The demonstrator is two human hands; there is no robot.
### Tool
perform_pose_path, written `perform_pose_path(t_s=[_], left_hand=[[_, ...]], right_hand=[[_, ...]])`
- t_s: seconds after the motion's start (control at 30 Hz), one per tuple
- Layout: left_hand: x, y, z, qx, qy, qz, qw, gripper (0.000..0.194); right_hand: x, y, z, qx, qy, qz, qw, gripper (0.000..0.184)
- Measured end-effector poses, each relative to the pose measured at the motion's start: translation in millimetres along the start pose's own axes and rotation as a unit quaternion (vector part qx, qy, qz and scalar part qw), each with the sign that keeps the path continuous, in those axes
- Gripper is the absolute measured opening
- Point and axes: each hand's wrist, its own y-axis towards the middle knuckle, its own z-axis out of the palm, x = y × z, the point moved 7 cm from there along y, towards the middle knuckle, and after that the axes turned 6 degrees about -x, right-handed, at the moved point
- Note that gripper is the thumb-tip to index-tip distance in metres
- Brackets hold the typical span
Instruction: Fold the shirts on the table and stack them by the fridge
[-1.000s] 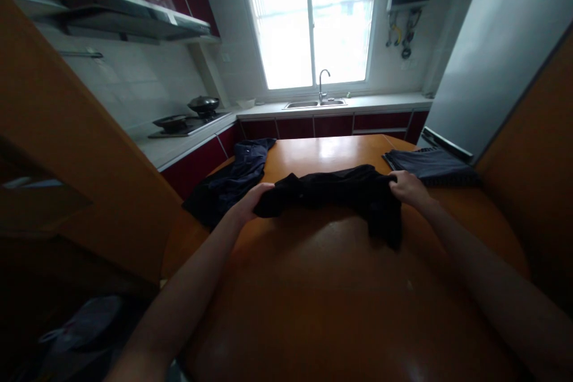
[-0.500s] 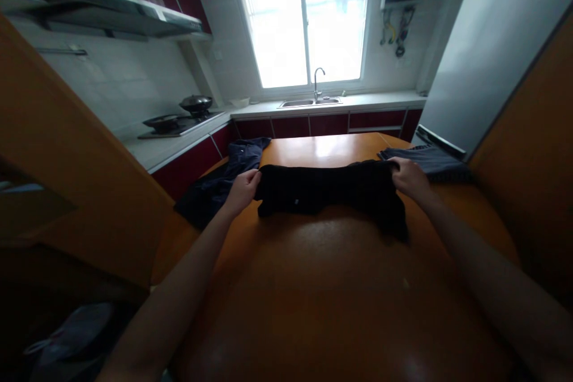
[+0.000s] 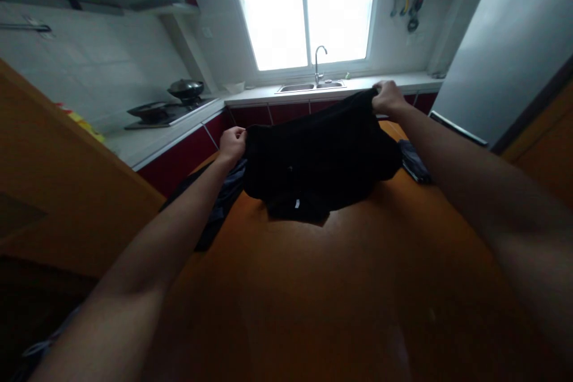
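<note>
A black garment (image 3: 317, 161) hangs stretched in the air above an orange wooden table (image 3: 313, 286). My left hand (image 3: 231, 143) is closed on its left edge. My right hand (image 3: 387, 97) is closed on its right edge and sits higher, so the cloth slopes up to the right. The garment's lower part droops down to the tabletop near the middle.
A dark blue garment (image 3: 219, 203) lies on the table's left edge, and a folded grey one (image 3: 414, 161) lies at the right. Behind are a counter with a sink and tap (image 3: 316, 80), a stove with pans (image 3: 172, 104), a window and a grey fridge (image 3: 505, 48).
Both hands have lifted the black garment off the table and spread it in the air. The right hand rose higher than the left. The view has tilted down a little.
</note>
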Motion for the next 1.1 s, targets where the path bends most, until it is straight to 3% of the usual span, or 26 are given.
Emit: perform_pose_path(t_s=[0.07,0.13,0.23,0.3,0.37,0.43,0.5,0.63,0.8,0.93,1.1], left_hand=[[6,3,11.8,-0.002,0.020,0.004,1.000,0.016],[6,-6,22.6,0.005,0.035,0.030,0.999,0.026],[-9,-40,35.3,0.050,0.036,0.099,0.993,0.031],[-28,-74,41.4,0.134,0.021,0.174,0.975,0.025],[-45,-116,42.9,0.259,-0.004,0.241,0.936,0.025],[-53,-154,37.0,0.374,-0.026,0.257,0.891,0.031],[-54,-182,27.0,0.435,-0.037,0.258,0.862,0.040],[-41,-203,17.2,0.397,-0.022,0.284,0.872,0.040],[-38,-213,24.6,0.319,0.026,0.333,0.887,0.025],[-63,-238,15.3,0.302,0.068,0.402,0.862,0.024],[-111,-300,-12.0,0.273,0.047,0.511,0.813,0.020]], right_hand=[[18,6,27,0.008,0.021,-0.017,1.000,0.055],[33,-6,54,0.016,0.050,-0.061,0.997,0.059],[48,-52,79,0.018,0.064,-0.162,0.985,0.037],[49,-93,84,0.011,0.052,-0.208,0.977,0.031],[48,-136,82,0.027,0.055,-0.241,0.968,0.027],[47,-179,80,0.074,0.069,-0.274,0.956,0.023],[45,-221,80,0.136,0.063,-0.311,0.938,0.018],[40,-273,88,0.202,0.019,-0.354,0.913,0.018],[42,-277,98,0.214,-0.063,-0.364,0.904,0.021],[37,-282,86,0.258,-0.069,-0.350,0.898,0.026],[7,-323,46,0.334,-0.038,-0.331,0.882,0.027]])
